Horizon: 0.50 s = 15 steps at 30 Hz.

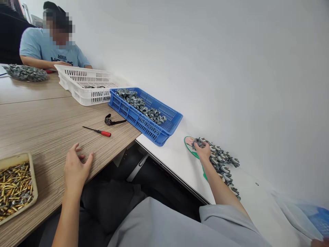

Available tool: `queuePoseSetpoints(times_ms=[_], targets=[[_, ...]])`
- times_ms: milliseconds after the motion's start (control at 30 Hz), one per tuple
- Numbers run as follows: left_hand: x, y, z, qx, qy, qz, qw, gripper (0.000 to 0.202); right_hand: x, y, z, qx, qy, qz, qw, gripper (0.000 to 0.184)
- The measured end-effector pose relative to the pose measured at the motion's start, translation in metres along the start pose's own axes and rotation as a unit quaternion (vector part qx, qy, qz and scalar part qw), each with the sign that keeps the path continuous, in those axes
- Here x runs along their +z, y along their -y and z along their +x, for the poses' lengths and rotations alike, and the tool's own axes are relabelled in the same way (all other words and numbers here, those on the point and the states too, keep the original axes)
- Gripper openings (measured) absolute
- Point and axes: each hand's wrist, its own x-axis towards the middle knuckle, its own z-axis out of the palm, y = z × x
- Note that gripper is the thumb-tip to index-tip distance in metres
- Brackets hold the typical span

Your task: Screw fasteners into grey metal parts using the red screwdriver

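My left hand [76, 166] hovers at or rests on the wooden table's near edge, fingers spread and curved, holding nothing. A screwdriver [105, 133] with a red handle lies just beyond it. To its left is a shallow tray [33, 175] full of small brass-coloured and silver screw-like pieces. Out on the white surface at right, my right hand [203, 151] has its fingers closed round a grey metal casting [197, 141]. Beside that hand, similar grey castings [223, 157] lie in rows, partly over a green-rimmed fan-shaped sheet [189, 141].
A blue basket [151, 132] of castings overhangs the wooden table's [46, 120] corner. Behind it are a white basket [87, 99] and a bag of metal parts [25, 73]. A black watch [109, 120] lies nearby. Across the table sits a person [55, 48] in light blue.
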Motion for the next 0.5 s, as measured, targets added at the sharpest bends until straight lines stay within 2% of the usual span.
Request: queuePoseSetpoints(times_ms=[100,267,500], targets=[[-0.001,-0.002,0.0,-0.014,0.007,0.002,1.0,0.072,0.003,-0.021,0.003,0.034,0.009,-0.038,0.999,0.049],[-0.004,-0.004,0.001,-0.038,0.021,0.001,0.999,0.074,0.005,-0.046,0.01,0.074,0.027,-0.108,0.991,0.055],[-0.004,-0.002,0.0,-0.037,0.013,0.003,0.999,0.076,0.005,-0.051,0.028,0.063,0.097,-0.194,0.974,0.05]])
